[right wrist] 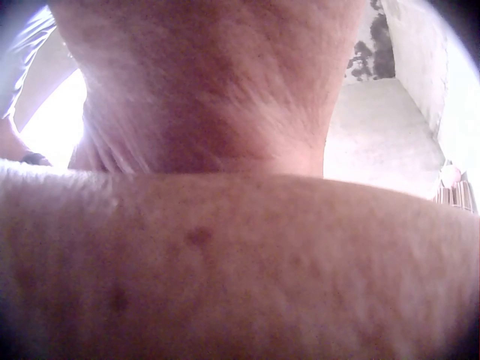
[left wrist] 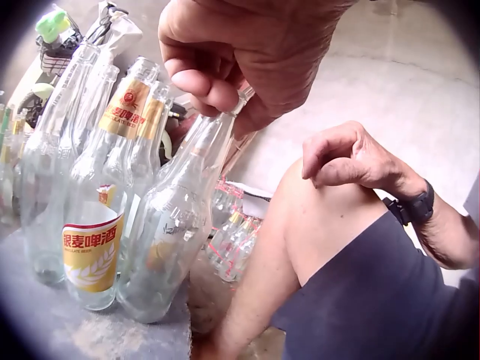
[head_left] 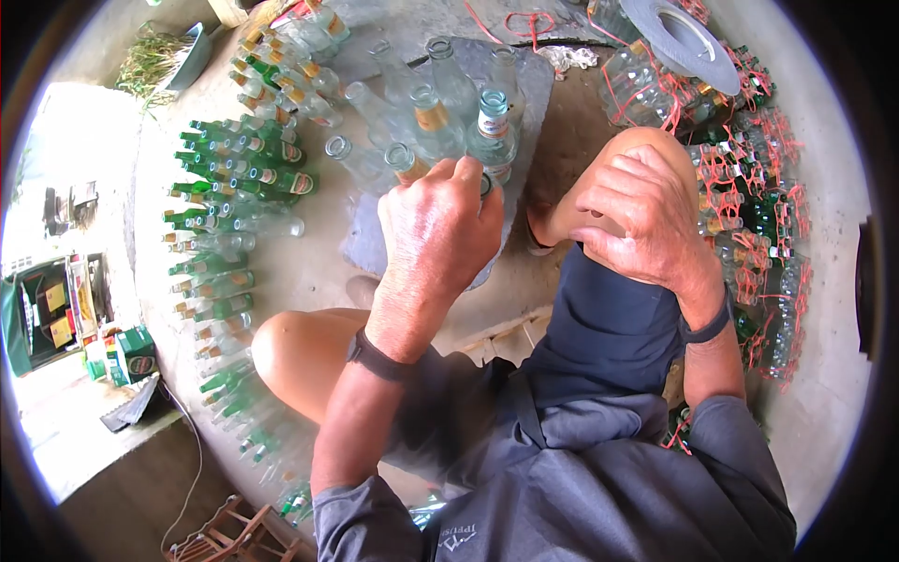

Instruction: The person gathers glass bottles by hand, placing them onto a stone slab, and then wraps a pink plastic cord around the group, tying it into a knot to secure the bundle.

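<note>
My left hand (head_left: pixel 435 229) is over the near end of a group of clear glass bottles. In the left wrist view its thumb and fingers pinch the mouth of a clear glass bottle (left wrist: pixel 176 214), which leans slightly, its base low by the slab's edge. Beside it stands a bottle with a yellow label (left wrist: pixel 91 255) and gold neck foil. Several more clear bottles (head_left: pixel 453 84) stand upright behind on a grey slab (head_left: pixel 365 242). My right hand (head_left: pixel 646 220) rests on the raised knee, fingers loosely curled and holding nothing; in the right wrist view only skin fills the front.
Rows of green bottles (head_left: pixel 253 155) and clear ones stand on the floor at left. Bundles of bottles tied with red string (head_left: pixel 740 201) line the right side, a pale roll (head_left: pixel 682 42) on top. A green basin (head_left: pixel 192 58) is at back left.
</note>
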### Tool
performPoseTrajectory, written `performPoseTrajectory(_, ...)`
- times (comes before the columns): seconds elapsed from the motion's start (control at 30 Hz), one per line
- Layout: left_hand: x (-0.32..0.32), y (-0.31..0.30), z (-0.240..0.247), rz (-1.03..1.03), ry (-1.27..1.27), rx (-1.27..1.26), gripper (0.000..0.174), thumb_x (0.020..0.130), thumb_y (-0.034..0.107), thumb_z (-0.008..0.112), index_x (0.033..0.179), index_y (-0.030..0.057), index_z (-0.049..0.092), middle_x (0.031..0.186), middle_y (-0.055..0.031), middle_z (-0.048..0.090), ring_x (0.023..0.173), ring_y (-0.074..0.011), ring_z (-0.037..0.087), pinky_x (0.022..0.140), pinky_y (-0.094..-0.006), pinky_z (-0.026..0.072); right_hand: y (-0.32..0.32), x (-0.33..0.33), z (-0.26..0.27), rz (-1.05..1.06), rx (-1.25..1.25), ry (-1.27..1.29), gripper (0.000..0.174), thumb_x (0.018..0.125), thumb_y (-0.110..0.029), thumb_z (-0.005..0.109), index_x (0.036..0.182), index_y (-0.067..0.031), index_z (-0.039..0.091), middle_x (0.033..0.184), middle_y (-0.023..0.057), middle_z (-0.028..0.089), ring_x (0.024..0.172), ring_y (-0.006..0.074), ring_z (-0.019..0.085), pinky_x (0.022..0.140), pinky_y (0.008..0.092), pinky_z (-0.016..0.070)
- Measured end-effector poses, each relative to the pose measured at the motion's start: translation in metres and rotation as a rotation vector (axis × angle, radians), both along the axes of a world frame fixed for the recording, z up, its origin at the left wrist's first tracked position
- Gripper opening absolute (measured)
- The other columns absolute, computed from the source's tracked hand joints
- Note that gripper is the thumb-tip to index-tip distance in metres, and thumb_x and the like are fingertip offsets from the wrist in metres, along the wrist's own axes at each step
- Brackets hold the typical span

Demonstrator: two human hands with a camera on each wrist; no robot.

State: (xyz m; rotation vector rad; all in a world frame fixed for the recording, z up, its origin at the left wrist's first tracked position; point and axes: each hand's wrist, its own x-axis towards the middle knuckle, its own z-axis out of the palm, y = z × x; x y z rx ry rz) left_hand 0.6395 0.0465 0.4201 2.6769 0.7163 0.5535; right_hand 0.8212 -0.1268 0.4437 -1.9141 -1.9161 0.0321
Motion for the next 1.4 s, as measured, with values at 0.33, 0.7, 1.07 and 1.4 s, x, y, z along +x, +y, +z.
performPoseTrajectory(0.33,0.002,0.007,-0.002,0.037,-0.017,-0.066,0.027,0.082,0.024,0.074,0.098,0.0038,0.073,0.081,-0.0151,0.07,0.071,-0.0353,0.069,0.063,-0.0424,0.0541,0.001,-0.002,0.001,-0.005,0.001,-0.018,0.029,0.063,-0.02,0.086,0.083,-0.0069,0.07,0.082,0.008,0.061,0.083,0.0309,0.059,0.08,0.042,0.0435)
performPoseTrajectory(0.7,-0.003,0.004,-0.007,0.098,-0.074,-0.179,0.034,0.082,0.024,0.077,0.106,0.0045,0.065,0.092,-0.0209,0.071,0.082,-0.0412,0.071,0.071,-0.0502,0.057,0.007,-0.005,0.001,0.026,-0.004,-0.098,0.028,0.063,-0.015,0.084,0.084,-0.0064,0.067,0.083,0.0099,0.062,0.087,0.0328,0.06,0.085,0.045,0.0457)
performPoseTrajectory(1.07,-0.01,0.0,-0.02,0.12,-0.14,-0.166,0.036,0.08,0.017,0.073,0.107,0.0017,0.056,0.084,-0.0164,0.069,0.07,-0.0385,0.071,0.061,-0.0496,0.0564,0.018,-0.02,0.003,0.008,-0.039,-0.096,0.023,0.067,-0.005,0.078,0.083,-0.0052,0.063,0.074,0.0086,0.054,0.077,0.0307,0.054,0.077,0.0416,0.0413)
performPoseTrajectory(1.4,-0.04,0.007,0.003,0.136,-0.233,-0.222,0.043,0.079,0.014,0.073,0.115,-0.0013,0.054,0.083,-0.0185,0.069,0.072,-0.0408,0.071,0.06,-0.0492,0.0553,0.025,-0.027,0.003,0.018,-0.04,-0.128,0.021,0.068,-0.006,0.079,0.083,-0.0063,0.063,0.074,0.0072,0.055,0.076,0.0292,0.055,0.077,0.0403,0.0415)
